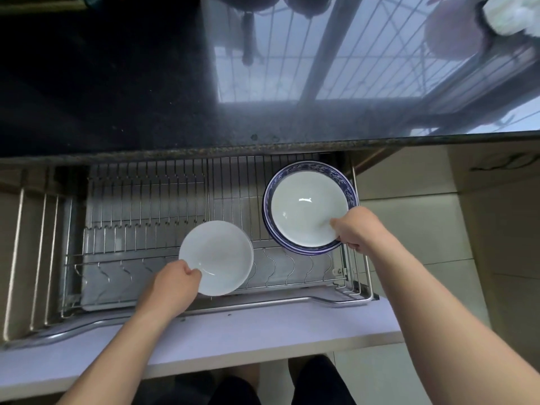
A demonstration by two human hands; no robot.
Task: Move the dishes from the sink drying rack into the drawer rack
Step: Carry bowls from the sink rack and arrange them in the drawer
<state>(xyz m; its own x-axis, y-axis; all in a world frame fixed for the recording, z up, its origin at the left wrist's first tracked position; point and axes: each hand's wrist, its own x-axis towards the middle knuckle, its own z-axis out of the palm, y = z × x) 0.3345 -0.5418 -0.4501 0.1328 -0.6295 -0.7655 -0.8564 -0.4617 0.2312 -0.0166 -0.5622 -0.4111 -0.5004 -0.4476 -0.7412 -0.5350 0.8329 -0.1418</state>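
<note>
Both hands are working over the pulled-out drawer rack (pixel 146 217) now, and this looks like the placing step; 2 dishes are going in at once. The left hand (pixel 172 283) is pinching the near rim of a plain white plate (pixel 216 257), thumb on top and fingers curled beneath, holding it over the front row of wavy wire dividers; whether its far edge is touching the wires, I cannot tell. The right hand (pixel 352 229) is gripping the near edge of a white bowl (pixel 308 207), which is sitting inside a blue-rimmed plate (pixel 350 197) at the right end of the rack; whether those fingers are also catching the blue rim is unclear.

Judging the next move: the right hand needs to let its dish settle flat and slip its fingers out; the left needs to tip its plate and steer the edge into a slot between 2 wires, or lay it flat.

Materials: the dishes are looking glazed, smooth and glossy, so likely slippery; round, shallow, hard-edged. The rack is thin bright steel wire over a metal tray; the countertop (pixel 117 83) above is dark, polished and reflecting a window grille.
</note>
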